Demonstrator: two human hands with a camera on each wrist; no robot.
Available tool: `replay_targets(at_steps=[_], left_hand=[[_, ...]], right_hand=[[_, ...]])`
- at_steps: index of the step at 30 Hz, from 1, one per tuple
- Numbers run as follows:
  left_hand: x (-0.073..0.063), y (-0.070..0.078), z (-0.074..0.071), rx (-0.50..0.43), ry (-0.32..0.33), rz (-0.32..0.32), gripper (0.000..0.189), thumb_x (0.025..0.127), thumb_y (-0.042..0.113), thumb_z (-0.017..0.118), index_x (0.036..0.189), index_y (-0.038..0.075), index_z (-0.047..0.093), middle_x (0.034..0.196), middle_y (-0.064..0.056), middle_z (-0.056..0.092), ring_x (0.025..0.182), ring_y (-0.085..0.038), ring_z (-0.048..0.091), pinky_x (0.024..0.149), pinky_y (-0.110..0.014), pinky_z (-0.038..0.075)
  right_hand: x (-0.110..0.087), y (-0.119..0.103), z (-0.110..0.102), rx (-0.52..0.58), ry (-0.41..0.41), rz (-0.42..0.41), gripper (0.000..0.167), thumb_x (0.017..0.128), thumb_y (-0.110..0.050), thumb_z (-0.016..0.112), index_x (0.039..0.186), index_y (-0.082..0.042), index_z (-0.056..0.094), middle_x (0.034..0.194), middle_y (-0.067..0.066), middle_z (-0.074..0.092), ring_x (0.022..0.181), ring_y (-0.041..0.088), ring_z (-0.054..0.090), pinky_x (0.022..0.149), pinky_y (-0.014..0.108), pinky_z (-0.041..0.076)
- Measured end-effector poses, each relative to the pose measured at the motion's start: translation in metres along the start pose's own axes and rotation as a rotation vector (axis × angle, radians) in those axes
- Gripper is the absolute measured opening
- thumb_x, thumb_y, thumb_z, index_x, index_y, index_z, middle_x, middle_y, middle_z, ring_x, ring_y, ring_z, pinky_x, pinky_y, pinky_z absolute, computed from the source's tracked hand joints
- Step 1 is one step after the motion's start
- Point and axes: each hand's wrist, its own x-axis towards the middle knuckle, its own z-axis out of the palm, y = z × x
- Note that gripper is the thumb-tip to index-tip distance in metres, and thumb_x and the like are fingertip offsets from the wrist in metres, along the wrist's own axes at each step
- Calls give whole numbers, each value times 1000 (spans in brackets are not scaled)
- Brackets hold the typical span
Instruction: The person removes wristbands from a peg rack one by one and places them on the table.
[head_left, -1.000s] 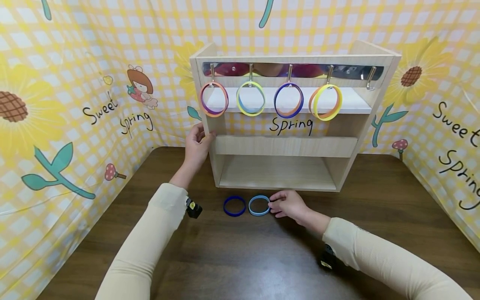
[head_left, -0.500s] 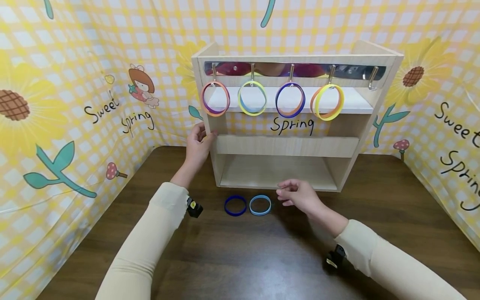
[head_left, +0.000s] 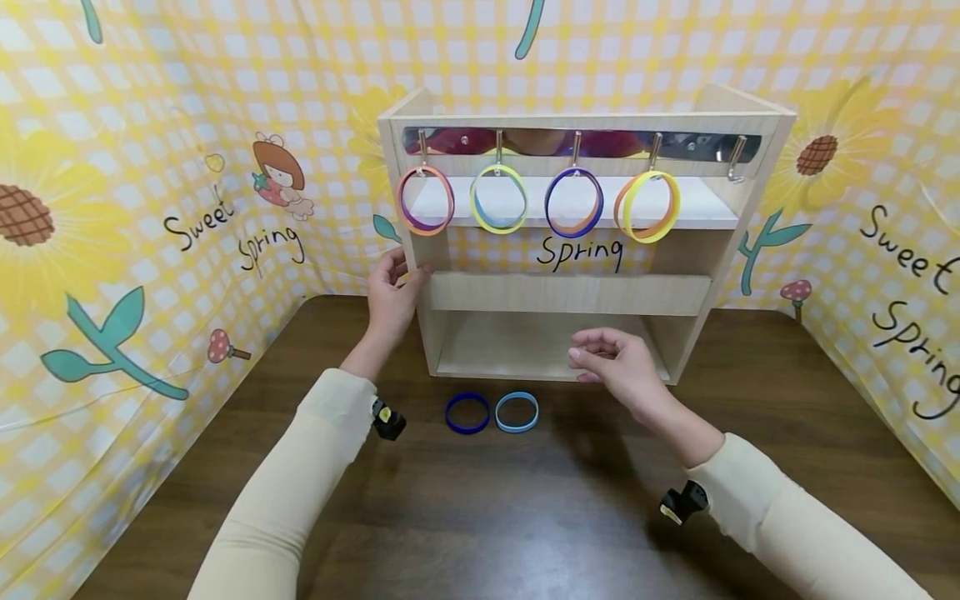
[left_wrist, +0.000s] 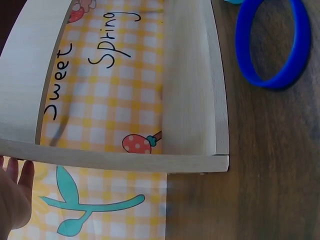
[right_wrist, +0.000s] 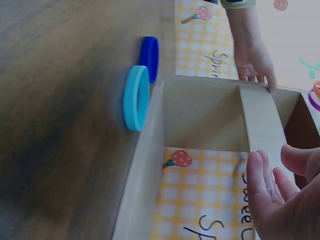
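My left hand (head_left: pixel 392 296) holds the left side panel of a light wooden hook rack (head_left: pixel 570 293), thumb at its front edge and fingers along the outside. In front of the rack's right half, my right hand (head_left: pixel 618 362) hovers with relaxed fingers and nothing in them. On the table before the rack lie two silicone wristbands side by side, a dark blue one (head_left: pixel 467 431) and a light blue one (head_left: pixel 517 429). The right wrist view shows the right hand's loosely bent fingers (right_wrist: pixel 257 175) in front of the rack's crossbar.
From the rack's hooks hang paired bands: orange and purple (head_left: pixel 426 231), yellow and light blue (head_left: pixel 500 229), dark blue and orange (head_left: pixel 573 234), yellow and orange (head_left: pixel 677 208). The rightmost hook (head_left: pixel 737 157) is bare. Checkered cloth (head_left: pixel 225 100) walls the brown table (head_left: pixel 450 517).
My right hand has let go of the light blue wristband and moved up and to the right, away from it. The left hand stays on the rack.
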Motion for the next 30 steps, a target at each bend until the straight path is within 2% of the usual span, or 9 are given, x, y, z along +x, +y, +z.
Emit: replay_targets(at_steps=[2,4,8,12,19,23,27,30], left_hand=[[-1,0,0,-4,17,18,39,87,-1,65,122,-12,55,104,-4,60,110,-36,54,79,-26,48],[-1,0,1,-16,28,37,38,86,-3,65,122,-13,55,102,0,60,107,-32,55,80,-27,48],[-2,-1,4,-43,51,75,38,85,-7,65,121,-13,55,102,0,60,103,-22,56,80,-29,48],[-2,-2,5,-63,64,94,38,84,-9,66,120,-13,55,103,-1,61,103,-23,56,78,-28,48],[-2,-3,6,-62,76,82,36,84,-9,65,118,-12,57,98,2,62,99,-23,58,77,-27,49],[-2,-1,6,-58,70,68,36,84,-9,65,119,-12,57,98,3,62,99,-20,58,77,-27,49],[-3,0,4,-62,66,54,37,85,-8,65,120,-12,56,100,4,61,100,-18,58,77,-26,49],[-3,0,4,-68,63,40,38,85,-6,65,122,-12,56,101,3,61,103,-23,58,77,-25,49]], right_hand=[[0,-4,-2,9,12,-17,28,92,-6,66,115,9,60,94,14,66,84,18,69,74,40,56],[0,-8,-5,21,28,-38,29,92,-7,66,116,8,60,94,14,66,85,20,69,74,38,56],[-1,-16,-10,60,56,-84,29,92,-10,67,114,7,61,93,13,66,86,23,69,73,36,57],[-2,-26,-16,112,79,-132,31,92,-13,68,113,8,61,92,12,68,84,21,69,73,34,56],[-2,-48,-35,249,120,-211,21,91,-11,69,108,1,66,92,9,70,82,16,69,72,30,56],[-2,-57,-42,341,130,-227,19,90,-8,69,107,-1,66,91,10,70,83,17,70,73,30,56],[-2,-62,-45,351,135,-232,19,89,-7,69,107,0,66,91,10,70,83,17,70,73,30,55],[-2,-65,-47,343,144,-236,21,89,-6,69,108,3,65,90,9,70,82,16,70,73,29,55]])
